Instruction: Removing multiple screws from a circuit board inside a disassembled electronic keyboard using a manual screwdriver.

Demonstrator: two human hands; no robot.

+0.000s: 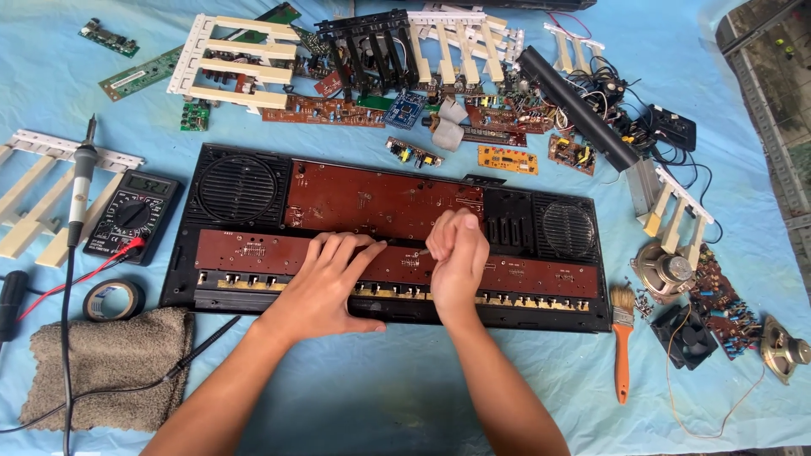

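Pressing flat, the left hand (325,283) lies palm-down with fingers (351,253) spread wide on the long brown board (524,274) of the opened keyboard case (253,291). Just right of those fingers the right hand (459,257) stands on its edge, its fingers curled in narrow over the same board; whether they pinch anything cannot be told.

Nearer than the fingers and to their left lie a grey cloth (110,363), a tape roll (112,299) and a black probe lead (203,342). To the right of the right fingers, past the case end, lie an orange-handled brush (623,338), a small black fan (684,336) and two loose speakers (667,268).

Just beyond the fingertips sits the wide brown board (372,198), with a round speaker grille (236,187) left of it and another (568,230) right. Far left of the fingers a multimeter (133,215) lies beside a soldering iron (82,181) and white key strips (34,203).

Farthest from the fingers, along the top of the blue sheet (405,397), lie more key strips (236,59), a black key frame (372,46), small circuit boards (507,159), a black bar (574,105) and tangled wires (629,118).
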